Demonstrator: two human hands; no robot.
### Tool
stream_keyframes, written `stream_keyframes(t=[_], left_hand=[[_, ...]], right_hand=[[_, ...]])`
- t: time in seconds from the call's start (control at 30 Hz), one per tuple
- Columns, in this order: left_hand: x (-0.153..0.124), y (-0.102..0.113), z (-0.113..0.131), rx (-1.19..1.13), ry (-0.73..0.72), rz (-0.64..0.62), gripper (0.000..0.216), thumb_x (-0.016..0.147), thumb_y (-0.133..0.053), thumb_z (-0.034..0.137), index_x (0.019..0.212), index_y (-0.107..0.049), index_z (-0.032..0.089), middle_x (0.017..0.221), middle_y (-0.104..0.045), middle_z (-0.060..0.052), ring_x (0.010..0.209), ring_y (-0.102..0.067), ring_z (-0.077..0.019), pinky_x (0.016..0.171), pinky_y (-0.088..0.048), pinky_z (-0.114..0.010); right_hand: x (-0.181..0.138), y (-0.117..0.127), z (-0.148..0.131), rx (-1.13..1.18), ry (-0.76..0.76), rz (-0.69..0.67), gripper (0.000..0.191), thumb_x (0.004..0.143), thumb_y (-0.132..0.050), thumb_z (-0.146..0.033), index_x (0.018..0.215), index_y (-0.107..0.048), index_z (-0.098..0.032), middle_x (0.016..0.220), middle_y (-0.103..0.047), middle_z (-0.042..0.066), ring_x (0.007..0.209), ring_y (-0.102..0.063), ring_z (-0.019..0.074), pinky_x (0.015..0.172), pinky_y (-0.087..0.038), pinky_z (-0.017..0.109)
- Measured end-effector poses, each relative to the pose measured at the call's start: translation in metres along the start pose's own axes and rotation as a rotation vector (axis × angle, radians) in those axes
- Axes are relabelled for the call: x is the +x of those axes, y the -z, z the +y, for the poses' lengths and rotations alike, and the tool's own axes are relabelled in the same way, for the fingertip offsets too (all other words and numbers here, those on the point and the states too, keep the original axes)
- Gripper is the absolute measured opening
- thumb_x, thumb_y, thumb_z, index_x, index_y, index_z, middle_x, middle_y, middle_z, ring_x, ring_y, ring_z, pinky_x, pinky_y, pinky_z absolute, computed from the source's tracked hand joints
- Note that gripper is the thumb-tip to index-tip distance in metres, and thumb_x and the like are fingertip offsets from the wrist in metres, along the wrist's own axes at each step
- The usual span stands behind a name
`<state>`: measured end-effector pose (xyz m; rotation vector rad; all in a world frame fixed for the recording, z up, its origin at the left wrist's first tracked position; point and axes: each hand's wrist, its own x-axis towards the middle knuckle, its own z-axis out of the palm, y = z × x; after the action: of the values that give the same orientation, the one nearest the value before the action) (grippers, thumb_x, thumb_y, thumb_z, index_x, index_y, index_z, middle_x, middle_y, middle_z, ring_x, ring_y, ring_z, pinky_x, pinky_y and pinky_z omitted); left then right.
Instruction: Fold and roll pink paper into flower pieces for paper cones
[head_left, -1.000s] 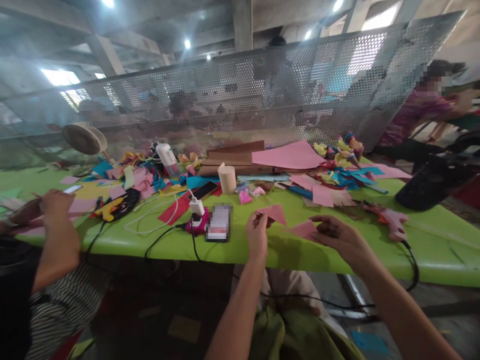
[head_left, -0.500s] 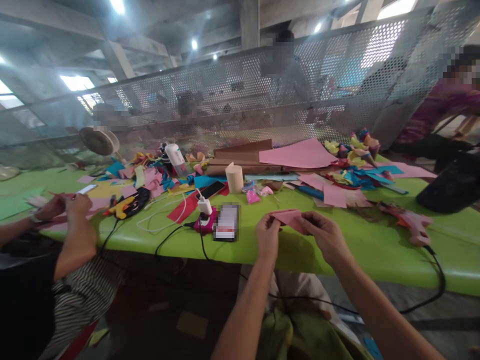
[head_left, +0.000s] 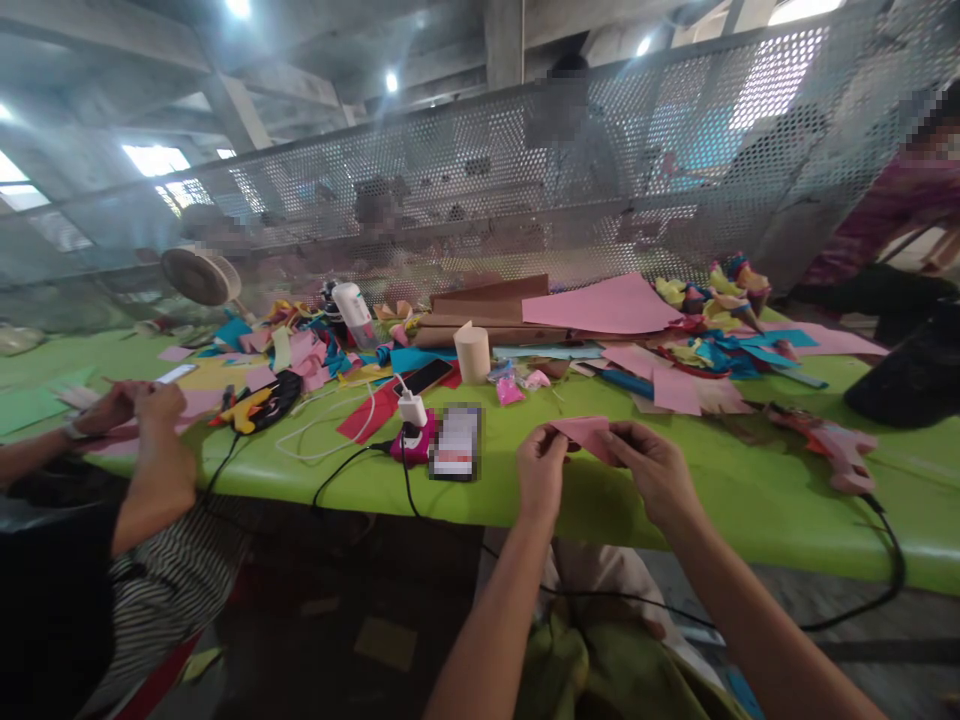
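Note:
Between my hands, just over the green table, is a small piece of pink paper (head_left: 587,435) that looks folded. My left hand (head_left: 541,462) pinches its left end. On the right end, the thumb and fingers of my right hand (head_left: 651,462) are closed. The palm side of both hands is mostly hidden. A phone (head_left: 455,442) lies on the table left of my left hand, against a magenta power adapter (head_left: 412,440). To the right of my right hand lies a pink glue gun (head_left: 832,450) with a black cord.
The green table (head_left: 510,500) carries a beige paper roll (head_left: 472,355), a large pink sheet (head_left: 604,305), coloured scraps (head_left: 300,355) and a dark cylindrical object (head_left: 907,370). Cables hang over the front edge. At left, a co-worker's hands (head_left: 142,405) are over pink paper. A mesh partition (head_left: 450,210) stands behind.
The pink paper has turned slightly between my fingers and shows more of its flat face. Both hands keep hold of it. The whole view has shifted a little.

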<state>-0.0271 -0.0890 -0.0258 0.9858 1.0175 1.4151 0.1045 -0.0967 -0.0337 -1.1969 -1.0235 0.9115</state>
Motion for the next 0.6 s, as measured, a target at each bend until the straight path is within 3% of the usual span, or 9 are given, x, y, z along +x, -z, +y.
stream_keyframes(t=[0.6], left_hand=[[-0.0009, 0.0000, 0.0024, 0.030, -0.007, -0.040, 0.016, 0.077, -0.059, 0.028, 0.080, -0.069, 0.017, 0.074, -0.068, -0.003, 0.069, -0.064, -0.0151, 0.061, -0.043, -0.023]], right_hand=[[-0.0002, -0.0016, -0.0080, -0.024, 0.001, 0.007, 0.039, 0.062, -0.077, -0.056, 0.075, -0.072, -0.019, 0.067, -0.064, 0.002, 0.060, -0.050, 0.0147, 0.053, -0.039, 0.027]])
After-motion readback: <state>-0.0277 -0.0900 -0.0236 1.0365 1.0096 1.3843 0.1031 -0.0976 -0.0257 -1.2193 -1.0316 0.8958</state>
